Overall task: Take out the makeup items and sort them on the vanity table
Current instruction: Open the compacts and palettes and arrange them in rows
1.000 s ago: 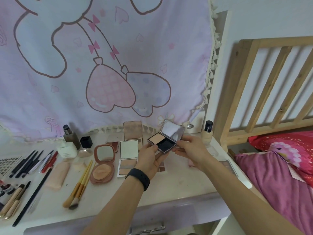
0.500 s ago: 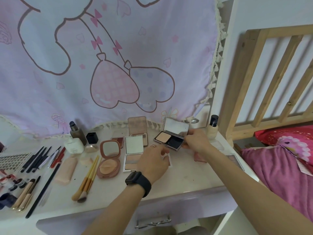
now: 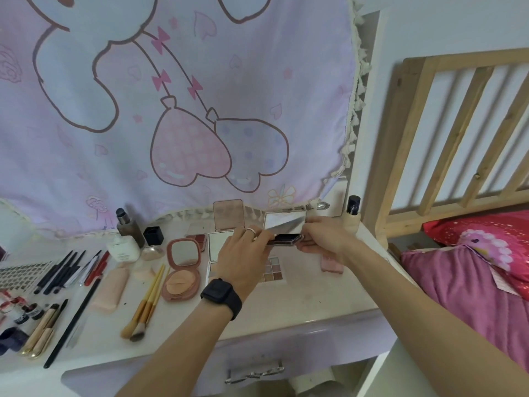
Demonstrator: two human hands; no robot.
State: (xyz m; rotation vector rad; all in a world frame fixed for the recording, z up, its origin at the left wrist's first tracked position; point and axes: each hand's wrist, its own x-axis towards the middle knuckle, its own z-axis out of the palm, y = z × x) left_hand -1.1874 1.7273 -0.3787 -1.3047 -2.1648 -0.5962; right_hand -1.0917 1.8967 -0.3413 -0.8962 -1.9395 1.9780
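Silver-edged compact [image 3: 284, 224], lid up, was pinched by left hand [image 3: 243, 253] and right hand [image 3: 325, 239], apparently just above the table [image 3: 303, 299].

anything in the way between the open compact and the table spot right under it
Possibly. The left hand and right hand hold the compact over the back of the table; an eyeshadow palette lies just in front. The hands hide the spot directly beneath.

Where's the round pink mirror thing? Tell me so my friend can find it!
Look at the white vanity table under the hanging cloth with two heart balloons. Near its middle, just right of the yellow-handled brushes, lies the open pink compact. Unlike the square palettes beside it, it is rounded, with a peach puff below its mirror.
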